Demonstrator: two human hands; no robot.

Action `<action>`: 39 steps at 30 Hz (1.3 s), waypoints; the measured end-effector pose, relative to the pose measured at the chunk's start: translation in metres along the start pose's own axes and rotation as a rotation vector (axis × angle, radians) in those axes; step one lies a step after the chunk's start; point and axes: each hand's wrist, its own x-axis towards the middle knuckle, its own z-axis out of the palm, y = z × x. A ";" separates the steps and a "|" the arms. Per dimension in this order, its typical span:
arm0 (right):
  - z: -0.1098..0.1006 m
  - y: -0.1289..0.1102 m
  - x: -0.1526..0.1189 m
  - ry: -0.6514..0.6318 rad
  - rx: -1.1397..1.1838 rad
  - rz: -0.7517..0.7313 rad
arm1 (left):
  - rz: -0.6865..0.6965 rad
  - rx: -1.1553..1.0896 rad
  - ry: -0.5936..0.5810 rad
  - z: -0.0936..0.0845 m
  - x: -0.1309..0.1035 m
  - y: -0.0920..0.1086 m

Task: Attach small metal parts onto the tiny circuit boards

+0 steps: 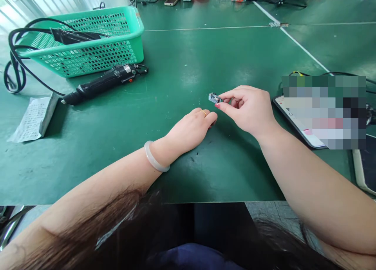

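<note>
Between thumb and forefinger, my right hand pinches a small metallic part just above the green table. My left hand rests on the table to the left of it, back of the hand up, with its fingers curled in. Whether anything is inside those curled fingers is hidden. The two hands are close together but apart. A ring is on a finger of my left hand, and a pale bangle circles that wrist.
A green basket with black cables stands at the back left. Before it lie a black electric screwdriver and folded paper. At the right are a tablet-like device, partly blurred, and a dark device. Another person's hands show at the far edge.
</note>
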 end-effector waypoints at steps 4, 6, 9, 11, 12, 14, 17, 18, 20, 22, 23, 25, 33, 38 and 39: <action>0.000 0.003 0.001 -0.006 -0.019 -0.019 | -0.012 -0.113 0.103 0.000 -0.004 -0.006; 0.000 0.004 0.001 -0.021 -0.028 -0.029 | -0.033 -0.188 0.167 -0.002 -0.005 -0.007; 0.001 0.003 0.000 -0.051 -0.031 -0.043 | -0.124 -0.327 0.290 -0.008 -0.005 -0.006; 0.002 0.002 0.000 -0.066 -0.029 -0.047 | -0.197 -0.434 0.343 -0.011 -0.004 -0.005; 0.002 0.001 0.000 -0.072 -0.027 -0.048 | -0.232 -0.490 0.358 -0.012 -0.004 -0.005; 0.002 0.000 -0.001 -0.078 -0.026 -0.047 | -0.283 -0.600 0.385 -0.012 -0.004 -0.005; 0.003 -0.001 -0.002 -0.089 -0.033 -0.044 | -0.320 -0.712 0.447 -0.011 -0.004 -0.006; 0.003 -0.001 -0.002 -0.097 -0.035 -0.043 | -0.326 -0.727 0.465 -0.011 -0.004 -0.006; 0.004 -0.003 -0.003 -0.117 -0.034 -0.043 | -0.327 -0.727 0.486 -0.010 -0.004 -0.007; 0.005 -0.005 -0.004 -0.134 -0.032 -0.051 | -0.311 -0.695 0.499 -0.010 -0.004 -0.007; 0.006 -0.006 -0.005 -0.141 -0.032 -0.058 | -0.298 -0.669 0.509 -0.010 -0.004 -0.008; 0.007 -0.009 -0.007 -0.147 -0.036 -0.084 | -0.271 -0.609 0.538 -0.010 -0.004 -0.009; 0.010 -0.012 -0.009 -0.091 -0.066 -0.170 | -0.280 -0.468 0.543 -0.007 -0.003 -0.015; 0.009 -0.013 -0.009 -0.084 -0.064 -0.172 | -0.329 -0.448 0.520 -0.007 -0.002 -0.015; 0.009 -0.013 -0.009 -0.085 -0.064 -0.170 | -0.335 -0.445 0.517 -0.008 -0.002 -0.015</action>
